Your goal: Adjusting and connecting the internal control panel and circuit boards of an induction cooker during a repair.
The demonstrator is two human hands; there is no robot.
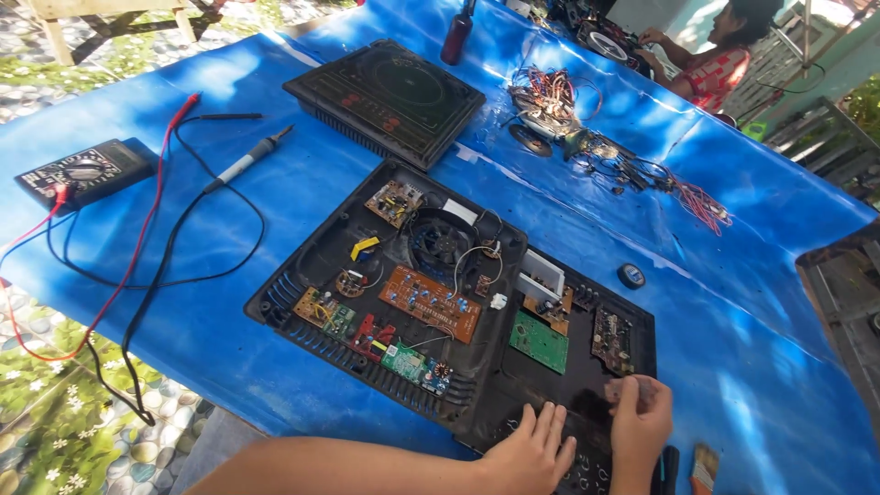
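Note:
An opened black appliance base lies on the blue tarp, holding an orange circuit board, a fan and several small boards. Joined to it at the right is a second black panel with a green board and a dark board. My left hand rests flat on this panel's near edge, fingers apart, holding nothing. My right hand is curled at the panel's right near corner, just below the dark board. Its fingertips are blurred, so whether they pinch anything is unclear.
A black cooktop lid lies beyond the base. At the left are a multimeter with red and black leads and a probe. Tangled wires, a tape roll, a bottle and a brush lie around. Another person sits at the far right.

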